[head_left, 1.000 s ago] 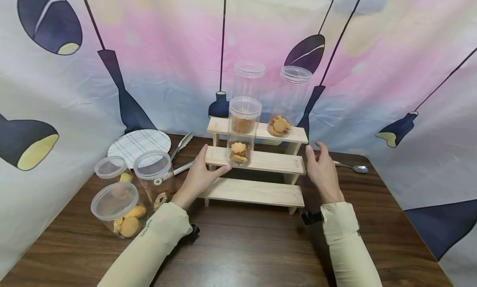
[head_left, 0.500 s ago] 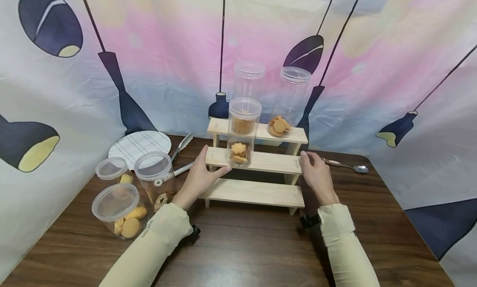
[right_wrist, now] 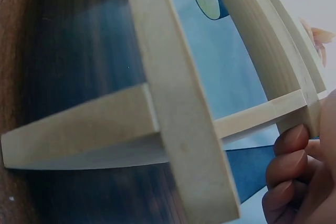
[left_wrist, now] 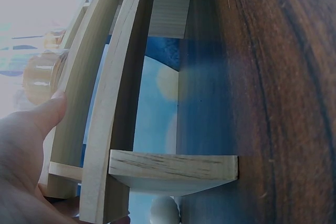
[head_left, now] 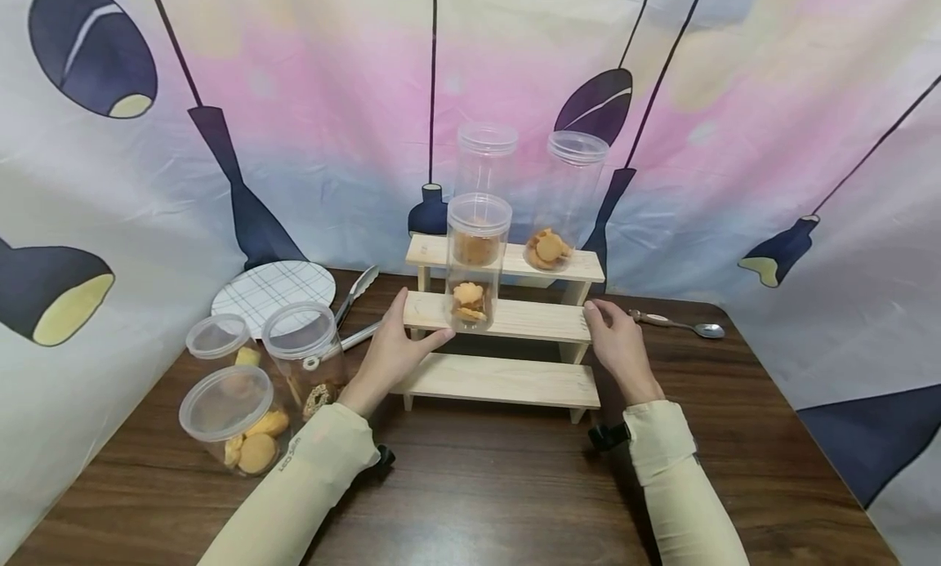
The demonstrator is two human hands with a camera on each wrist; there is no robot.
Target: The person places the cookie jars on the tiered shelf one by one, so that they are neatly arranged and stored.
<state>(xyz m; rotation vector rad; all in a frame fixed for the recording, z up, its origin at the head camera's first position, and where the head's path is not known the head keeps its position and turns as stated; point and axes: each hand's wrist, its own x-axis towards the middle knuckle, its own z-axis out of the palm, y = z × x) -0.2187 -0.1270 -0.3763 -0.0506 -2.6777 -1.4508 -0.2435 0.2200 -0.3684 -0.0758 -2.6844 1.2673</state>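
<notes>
A three-tier wooden display stand (head_left: pixel 507 374) stands on the dark wood table. My left hand (head_left: pixel 393 349) grips the left end of its middle shelf, thumb along the front edge, close to the base of a clear jar (head_left: pixel 478 239) of cookies. At the opposite end of that shelf, my right hand (head_left: pixel 617 345) pinches the corner. Its curled fingers (right_wrist: pixel 286 166) show below the shelf end in the right wrist view. Two taller clear jars are on the top shelf: one at left (head_left: pixel 487 153), partly behind the front jar, and one at right (head_left: pixel 569 182) with cookies.
Several lidded cookie jars, including a wide one (head_left: pixel 231 419) and a taller one (head_left: pixel 301 345), stand at the table's left. Behind them lies a checked white plate (head_left: pixel 272 288), with metal tongs (head_left: pixel 359 292) beside it. A spoon (head_left: pixel 680 325) rests right of the stand. Patterned cloth hangs behind.
My right hand has moved left and inward from beside the stand and taken hold of the middle shelf's right end. My left hand keeps its place on the left end.
</notes>
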